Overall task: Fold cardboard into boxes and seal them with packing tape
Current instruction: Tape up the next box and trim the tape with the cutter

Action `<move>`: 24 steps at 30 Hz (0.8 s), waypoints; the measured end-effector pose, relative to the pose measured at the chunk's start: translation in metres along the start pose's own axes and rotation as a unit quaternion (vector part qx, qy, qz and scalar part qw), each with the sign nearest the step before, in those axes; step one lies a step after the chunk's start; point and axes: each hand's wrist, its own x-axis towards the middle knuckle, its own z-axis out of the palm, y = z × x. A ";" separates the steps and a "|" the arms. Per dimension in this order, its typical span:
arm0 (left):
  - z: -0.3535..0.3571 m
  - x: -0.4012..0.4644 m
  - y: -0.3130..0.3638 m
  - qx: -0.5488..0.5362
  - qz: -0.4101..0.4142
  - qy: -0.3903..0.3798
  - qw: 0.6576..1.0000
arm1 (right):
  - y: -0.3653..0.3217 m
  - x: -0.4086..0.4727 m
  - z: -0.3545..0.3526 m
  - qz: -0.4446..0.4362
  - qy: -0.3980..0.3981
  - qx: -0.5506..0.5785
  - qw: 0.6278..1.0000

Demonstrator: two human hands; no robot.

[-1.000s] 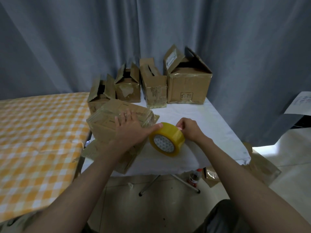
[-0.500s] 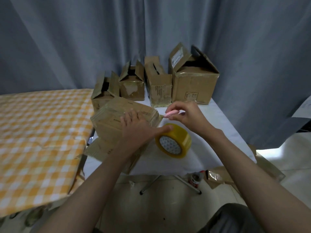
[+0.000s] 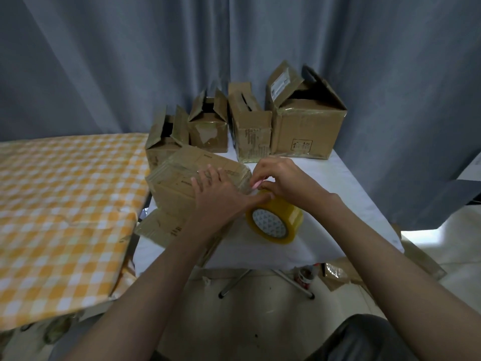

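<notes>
Gleaming yellow tape roll [image 3: 274,221] beside creased cardboard box [image 3: 187,183]

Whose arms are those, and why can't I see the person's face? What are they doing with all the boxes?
The camera sits on the person's head and looks down, so you see only their two arms. The left hand lies flat on a cardboard box on the white table, and its thumb touches a yellow roll of packing tape standing on edge beside the box. The right hand pinches a small pink tool, probably a cutter for the tape, just above the roll. Four more boxes with open flaps stand in a row at the back, by a grey curtain. Next to it is a yellow checked cloth.
</notes>
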 end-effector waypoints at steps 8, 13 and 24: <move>-0.005 -0.002 0.004 -0.003 -0.006 -0.014 1.000 | 0.033 -0.001 0.012 0.157 0.003 -0.028 0.987; -0.003 -0.001 0.003 0.003 -0.002 -0.013 1.000 | 0.050 -0.010 0.027 0.284 -0.065 0.013 0.956; 0.000 -0.001 0.000 0.006 0.016 -0.008 1.000 | 0.002 0.004 -0.006 0.433 -0.189 0.233 0.850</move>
